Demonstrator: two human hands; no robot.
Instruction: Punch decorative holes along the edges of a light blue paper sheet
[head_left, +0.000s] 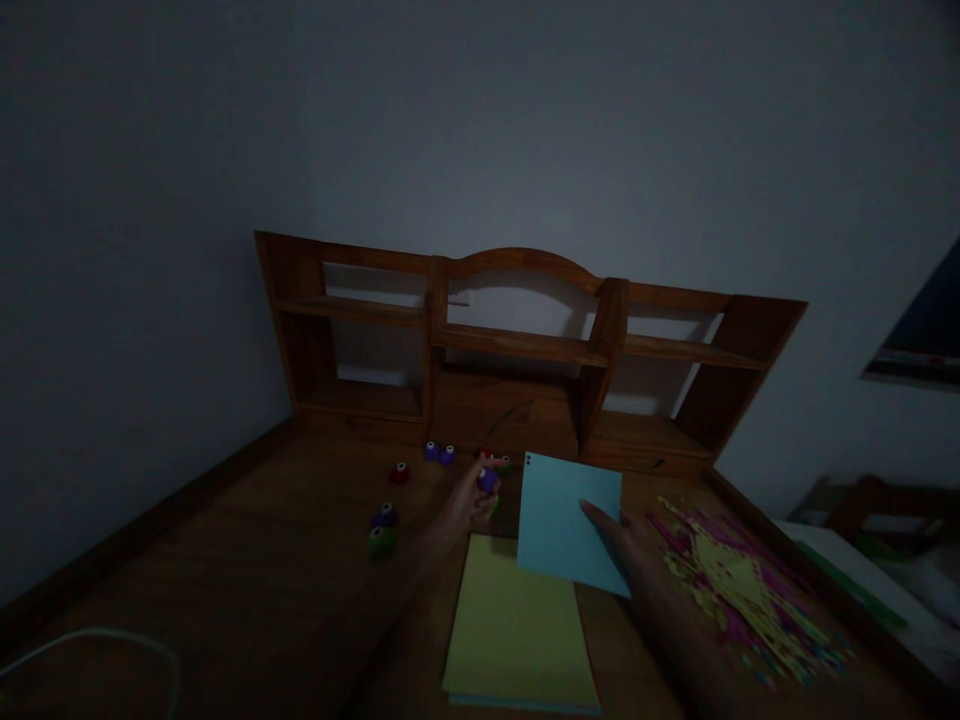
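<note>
The room is dim. My left hand (471, 503) reaches across the wooden desk (247, 590) and is closed round a small purple paper punch (488, 481). My right hand (626, 545) holds a light blue sheet of paper (566, 520) up by its lower right edge, thumb on top. Below the blue sheet a yellow-green stack of paper (517, 630) lies flat on the desk. Several more small punches sit on the desk to the left: a red one (400, 472), two purple ones (439, 453), another purple one (385, 516) and a green one (380, 540).
A wooden shelf unit (517, 345) stands at the back of the desk against the wall. A heap of coloured paper scraps (739, 580) lies at the right. A pale cable (97, 645) curves at the lower left. A bed edge (862, 570) shows at the far right.
</note>
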